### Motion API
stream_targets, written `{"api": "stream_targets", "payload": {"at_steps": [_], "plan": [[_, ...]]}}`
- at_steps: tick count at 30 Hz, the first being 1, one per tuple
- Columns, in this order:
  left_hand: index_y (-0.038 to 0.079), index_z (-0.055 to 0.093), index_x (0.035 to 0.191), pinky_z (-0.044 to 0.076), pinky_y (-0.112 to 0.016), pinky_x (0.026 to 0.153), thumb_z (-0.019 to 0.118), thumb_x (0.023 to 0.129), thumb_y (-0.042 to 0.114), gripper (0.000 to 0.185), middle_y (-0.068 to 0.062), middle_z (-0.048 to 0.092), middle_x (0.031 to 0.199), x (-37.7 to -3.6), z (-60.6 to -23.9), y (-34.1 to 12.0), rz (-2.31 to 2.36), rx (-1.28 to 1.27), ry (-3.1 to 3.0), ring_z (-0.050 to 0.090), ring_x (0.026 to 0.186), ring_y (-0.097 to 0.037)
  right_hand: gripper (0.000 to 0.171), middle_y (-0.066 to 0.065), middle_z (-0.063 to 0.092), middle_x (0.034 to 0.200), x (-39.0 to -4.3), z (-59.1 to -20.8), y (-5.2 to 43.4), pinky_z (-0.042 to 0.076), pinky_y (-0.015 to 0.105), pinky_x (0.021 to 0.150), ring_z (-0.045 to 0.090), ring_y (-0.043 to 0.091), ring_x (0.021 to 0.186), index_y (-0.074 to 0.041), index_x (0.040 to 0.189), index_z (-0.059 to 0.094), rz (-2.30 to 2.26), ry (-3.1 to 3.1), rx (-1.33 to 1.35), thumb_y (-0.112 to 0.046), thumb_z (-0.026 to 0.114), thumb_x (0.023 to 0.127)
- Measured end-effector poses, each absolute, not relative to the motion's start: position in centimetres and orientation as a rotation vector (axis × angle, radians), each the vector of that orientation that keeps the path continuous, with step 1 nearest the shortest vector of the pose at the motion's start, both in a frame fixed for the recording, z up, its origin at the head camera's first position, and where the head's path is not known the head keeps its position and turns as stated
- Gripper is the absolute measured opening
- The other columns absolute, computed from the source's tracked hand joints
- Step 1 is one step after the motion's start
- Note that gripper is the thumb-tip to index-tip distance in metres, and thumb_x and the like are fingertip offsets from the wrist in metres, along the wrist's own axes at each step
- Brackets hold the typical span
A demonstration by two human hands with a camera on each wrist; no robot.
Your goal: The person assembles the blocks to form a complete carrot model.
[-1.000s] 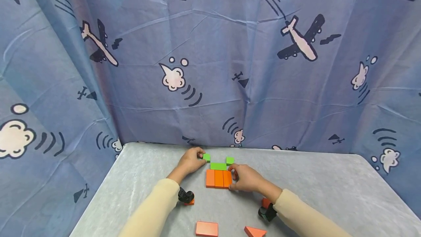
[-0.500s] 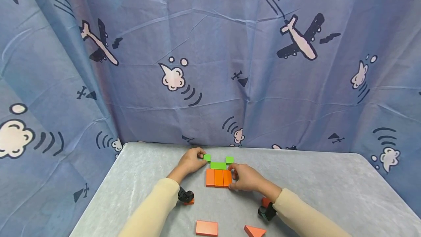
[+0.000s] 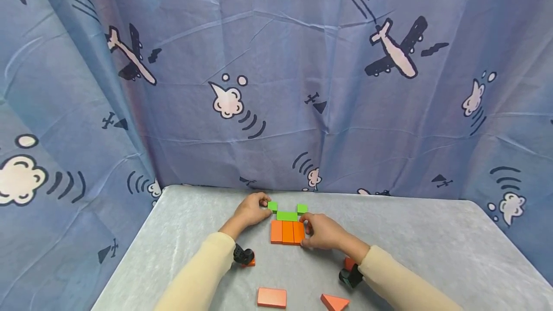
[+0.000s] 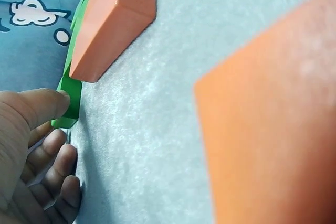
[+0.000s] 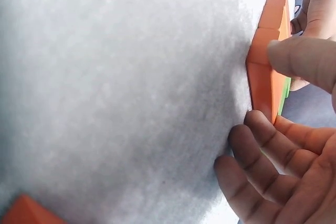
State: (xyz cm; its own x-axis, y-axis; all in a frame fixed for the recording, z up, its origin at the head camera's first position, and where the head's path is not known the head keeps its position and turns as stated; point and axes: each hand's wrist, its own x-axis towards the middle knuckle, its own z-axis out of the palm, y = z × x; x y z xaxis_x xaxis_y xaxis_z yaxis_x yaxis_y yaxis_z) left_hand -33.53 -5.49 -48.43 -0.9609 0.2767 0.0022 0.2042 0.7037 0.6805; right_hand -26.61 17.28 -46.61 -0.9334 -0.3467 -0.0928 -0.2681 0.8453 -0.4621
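Note:
In the head view, my left hand (image 3: pixel 250 211) pinches a small green cube (image 3: pixel 272 206) between thumb and fingers. Another green cube (image 3: pixel 302 209) sits to the right, and a green rectangular block (image 3: pixel 287 216) lies between and slightly nearer than the cubes. Three orange blocks lie side by side just in front of it. My right hand (image 3: pixel 324 233) pinches the rightmost orange block (image 3: pixel 298 232) across its length. The right wrist view shows the thumb on the near end of the orange row (image 5: pixel 262 45). The left wrist view shows the left thumb on the green cube (image 4: pixel 71 100).
Nearer on the grey cloth-covered table (image 3: pixel 410 248) lie a flat orange rectangular block (image 3: pixel 271 297) and an orange triangular block (image 3: pixel 334 302). More orange pieces show partly behind the left wrist camera (image 3: pixel 244 255) and right wrist camera (image 3: pixel 351 276). A patterned blue curtain (image 3: pixel 276 85) hangs behind.
The left green cube has shifted very slightly right, toward the green rectangular block, with my left hand on it. My right hand and the orange blocks have stayed put.

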Motion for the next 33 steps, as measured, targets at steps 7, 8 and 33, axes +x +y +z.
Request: {"api": "stream_targets", "payload": {"at_steps": [7, 8, 33], "plan": [[0.011, 0.063, 0.120, 0.049, -0.037, 0.081, 0.072, 0.085, 0.022, 0.038, -0.002, 0.062, 0.105, -32.9, -47.9, -6.7, 1.148, 0.420, 2.773, 0.059, 0.100, -0.020, 0.050, -0.002, 0.055, 0.075, -26.6, -46.6, 17.5, 0.041, 0.030, 0.066, 0.048, 0.013, 0.069, -0.005, 0.112, 0.061, -0.669, 2.835, -0.505, -0.019, 0.083, 0.069], [0.012, 0.063, 0.121, 0.049, -0.036, 0.078, 0.071, 0.085, 0.022, 0.038, -0.002, 0.062, 0.106, -32.7, -47.7, -7.0, 1.150, 0.429, 2.767, 0.060, 0.098, -0.020, 0.050, -0.001, 0.055, 0.075, -26.5, -46.5, 17.5, 0.041, 0.030, 0.066, 0.048, 0.013, 0.068, -0.004, 0.112, 0.061, -0.677, 2.835, -0.516, -0.019, 0.083, 0.069], [0.019, 0.070, 0.097, 0.045, -0.022, 0.068, 0.084, 0.068, 0.032, 0.035, 0.006, 0.060, 0.090, -22.9, -46.2, -12.6, 0.915, 0.780, 2.663, 0.055, 0.076, -0.009, 0.049, 0.002, 0.058, 0.080, -26.7, -46.0, 18.3, 0.043, 0.030, 0.065, 0.049, 0.014, 0.070, -0.004, 0.113, 0.059, -0.718, 2.795, -0.580, -0.014, 0.081, 0.071]]}}
